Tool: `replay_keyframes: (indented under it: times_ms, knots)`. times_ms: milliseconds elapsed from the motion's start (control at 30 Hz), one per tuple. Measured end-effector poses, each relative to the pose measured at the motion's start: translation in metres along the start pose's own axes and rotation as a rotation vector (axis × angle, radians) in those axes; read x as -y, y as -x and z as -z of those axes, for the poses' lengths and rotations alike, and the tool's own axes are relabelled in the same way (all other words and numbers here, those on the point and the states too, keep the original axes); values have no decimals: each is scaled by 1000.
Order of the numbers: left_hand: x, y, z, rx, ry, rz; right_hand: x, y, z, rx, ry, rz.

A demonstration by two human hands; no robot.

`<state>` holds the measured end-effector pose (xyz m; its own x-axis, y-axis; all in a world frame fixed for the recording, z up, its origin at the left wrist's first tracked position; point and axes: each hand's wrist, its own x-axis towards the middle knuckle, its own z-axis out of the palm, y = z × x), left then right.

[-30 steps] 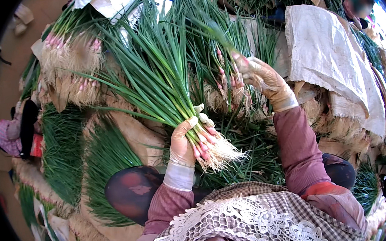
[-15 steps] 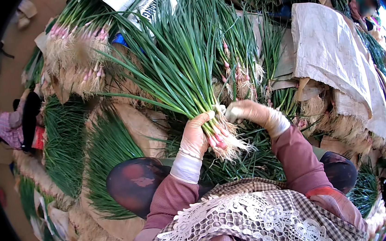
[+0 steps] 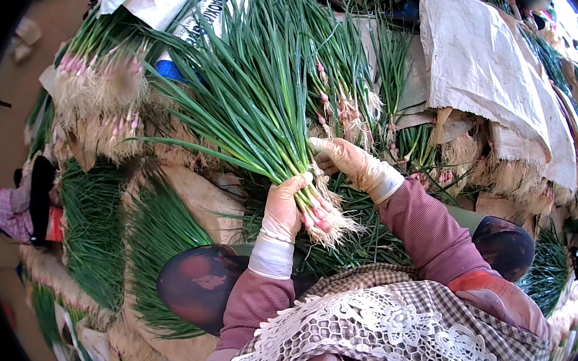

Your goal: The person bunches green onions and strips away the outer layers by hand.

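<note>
A seated person's gloved left hand [image 3: 285, 209] wraps its grip tight around the neck of a fanned bunch of long green spring onions with pink-white bulbs and pale roots [image 3: 262, 113], just above the bulbs. The leaves spray toward eleven and twelve o'clock and the roots hang toward five, which seems to keep the stalks aligned and the dirty ends clear of the lap. The wrist is cocked upward, the maroon-sleeved forearm rising from six o'clock. At two o'clock from it, the gloved right hand [image 3: 351, 164] presses against the same bunch from the far side, fingers curled partly shut on the stalks as if steadying them, forearm slanting in from four o'clock. Heaped bundles of green onions [image 3: 102, 80] lie at ten o'clock, and crumpled beige sacking [image 3: 480, 71] lies at two.
</note>
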<state>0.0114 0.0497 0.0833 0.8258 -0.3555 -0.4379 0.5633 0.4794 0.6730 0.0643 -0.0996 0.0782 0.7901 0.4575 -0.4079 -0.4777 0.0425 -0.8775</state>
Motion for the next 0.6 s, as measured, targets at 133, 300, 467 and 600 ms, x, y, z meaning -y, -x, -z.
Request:
replay_keyframes:
  times_ms: [133, 300, 467, 600]
  knots:
    - [0, 1, -5, -9, 17, -7, -9, -5, -4, -246, 338, 384]
    - [0, -1, -8, -94, -39, -80, -3, -1, -12, -501, 1094, 457]
    - [9, -11, -1, -17, 215, -144, 12, -17, 40, -770, 876, 261]
    - [3, -6, 4, 78, 295, -66, 52, -3, 63, -954, 971, 341]
